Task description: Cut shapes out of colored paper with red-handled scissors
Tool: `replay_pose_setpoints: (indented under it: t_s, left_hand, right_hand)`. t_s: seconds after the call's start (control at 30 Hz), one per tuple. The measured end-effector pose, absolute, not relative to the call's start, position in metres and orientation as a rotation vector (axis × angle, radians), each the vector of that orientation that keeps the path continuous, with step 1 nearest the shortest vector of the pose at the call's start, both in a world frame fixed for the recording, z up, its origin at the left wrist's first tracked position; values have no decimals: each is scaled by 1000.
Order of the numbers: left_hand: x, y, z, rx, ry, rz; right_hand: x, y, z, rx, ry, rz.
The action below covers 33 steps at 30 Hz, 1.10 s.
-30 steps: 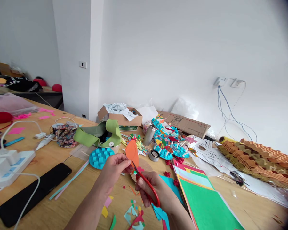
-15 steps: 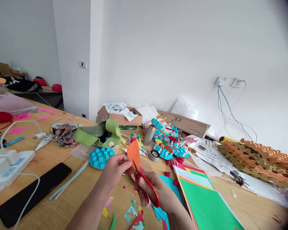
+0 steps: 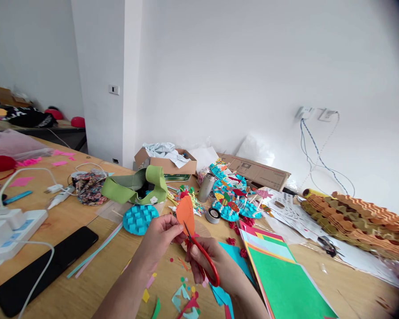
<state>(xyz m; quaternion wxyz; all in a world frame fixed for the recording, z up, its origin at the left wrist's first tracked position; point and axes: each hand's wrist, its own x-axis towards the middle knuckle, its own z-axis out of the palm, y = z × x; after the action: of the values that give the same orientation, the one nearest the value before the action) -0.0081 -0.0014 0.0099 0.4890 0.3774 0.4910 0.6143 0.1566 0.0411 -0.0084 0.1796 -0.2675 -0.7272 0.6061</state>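
Between the thumb and fingers of my left hand (image 3: 164,230) is the lower left edge of an orange paper cutout (image 3: 185,211), rounded with a narrowing top and held upright. My right hand (image 3: 213,261) grips red-handled scissors (image 3: 204,254), its fingers around the loops. The scissor blades point up and lie against the lower part of the orange paper. Below the hands, coloured paper scraps (image 3: 186,299) are strewn on the wooden table (image 3: 119,270). A blue studded disc (image 3: 140,219) lies just left of my left hand.
Stacked coloured paper sheets (image 3: 286,283) lie to the right. Behind the hands stand a steel flask (image 3: 206,188), a roll of tape (image 3: 213,215) and blue discs with paper fish (image 3: 232,195). A black phone (image 3: 46,270) and a power strip (image 3: 16,235) occupy the left, near a green felt band (image 3: 119,188).
The scissor handles have swung slightly to the left and drawn closer together. My left hand and the orange paper stay nearly in place.
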Motion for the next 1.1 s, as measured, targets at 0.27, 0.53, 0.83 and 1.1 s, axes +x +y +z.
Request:
replay_pose_setpoints:
  t_s: [0.27,0.53,0.83,1.1]
  left_hand:
    - [-7,-1,10,896,1198,1491]
    - [-7,-1,10,904,1198,1490]
    - [-8,0,9,897,1191,1497]
    - [-7,-2,10,898,1193,1495]
  right_hand:
    - [156,42,-8,-743,-2055,1711]
    - [156,41,-8,-750,-2066,1701]
    - [157,42,-7,-776,-2081,1687]
    - [157,41,-8,-739,-2049,1712]
